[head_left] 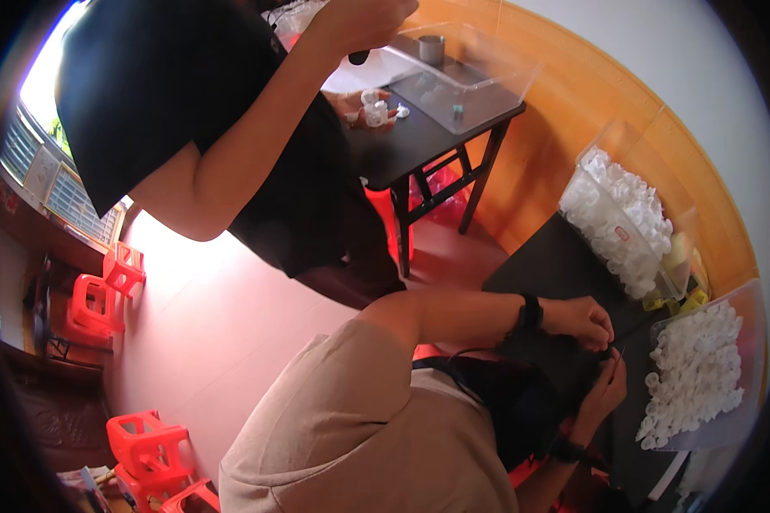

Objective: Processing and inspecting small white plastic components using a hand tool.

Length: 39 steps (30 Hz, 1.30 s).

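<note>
Both bins [749, 295] are full of white caps [697, 372], while left hand [580, 321] and right hand [606, 389] meet, pinching a small dark piece [609, 351].

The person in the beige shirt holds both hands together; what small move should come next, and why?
Probably finish with the small dark piece pinched between the upper hand and lower hand: both grips meet on it, and the white caps lie untouched beside.
</note>
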Motion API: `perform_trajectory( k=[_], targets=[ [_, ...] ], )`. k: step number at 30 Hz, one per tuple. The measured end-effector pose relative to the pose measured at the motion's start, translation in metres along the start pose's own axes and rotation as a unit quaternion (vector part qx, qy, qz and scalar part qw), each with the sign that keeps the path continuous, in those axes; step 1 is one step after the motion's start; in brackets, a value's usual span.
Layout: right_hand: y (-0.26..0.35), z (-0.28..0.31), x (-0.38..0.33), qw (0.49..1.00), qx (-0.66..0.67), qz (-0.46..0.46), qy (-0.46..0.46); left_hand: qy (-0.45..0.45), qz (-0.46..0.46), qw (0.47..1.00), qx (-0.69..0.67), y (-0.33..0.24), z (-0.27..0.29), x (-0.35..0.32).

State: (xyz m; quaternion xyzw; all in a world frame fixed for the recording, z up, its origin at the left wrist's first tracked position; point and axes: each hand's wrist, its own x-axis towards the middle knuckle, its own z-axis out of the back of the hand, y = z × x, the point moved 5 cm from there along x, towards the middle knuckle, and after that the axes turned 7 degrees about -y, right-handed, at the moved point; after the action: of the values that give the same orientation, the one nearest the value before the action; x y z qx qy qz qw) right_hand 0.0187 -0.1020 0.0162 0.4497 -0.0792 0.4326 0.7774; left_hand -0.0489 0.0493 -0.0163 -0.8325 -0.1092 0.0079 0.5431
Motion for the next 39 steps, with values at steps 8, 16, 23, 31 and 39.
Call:
perform_trajectory(
  k=[8, 16, 23, 31, 39],
  targets=[
    [-0.011, -0.01, 0.003, 0.999, -0.035, -0.023, 0.005, 0.008, 0.018, 0.999, -0.036, -0.003, 0.012, 0.002],
    [-0.015, -0.01, 0.003, 0.997, -0.043, -0.056, 0.008, -0.005, -0.022, 1.0, 0.019, -0.057, 0.025, -0.043],
    [-0.02, -0.011, 0.004, 0.999, -0.037, -0.035, -0.001, -0.144, -0.078, 0.987, 0.006, -0.1, 0.068, -0.082],
    [-0.015, -0.012, 0.004, 0.999, -0.023, -0.024, -0.006, -0.109, -0.08, 0.989, 0.061, -0.081, 0.046, -0.074],
    [-0.02, -0.005, 0.002, 0.996, -0.044, -0.067, -0.034, -0.063, -0.069, 0.987, 0.132, -0.076, 0.019, -0.046]
  ],
)
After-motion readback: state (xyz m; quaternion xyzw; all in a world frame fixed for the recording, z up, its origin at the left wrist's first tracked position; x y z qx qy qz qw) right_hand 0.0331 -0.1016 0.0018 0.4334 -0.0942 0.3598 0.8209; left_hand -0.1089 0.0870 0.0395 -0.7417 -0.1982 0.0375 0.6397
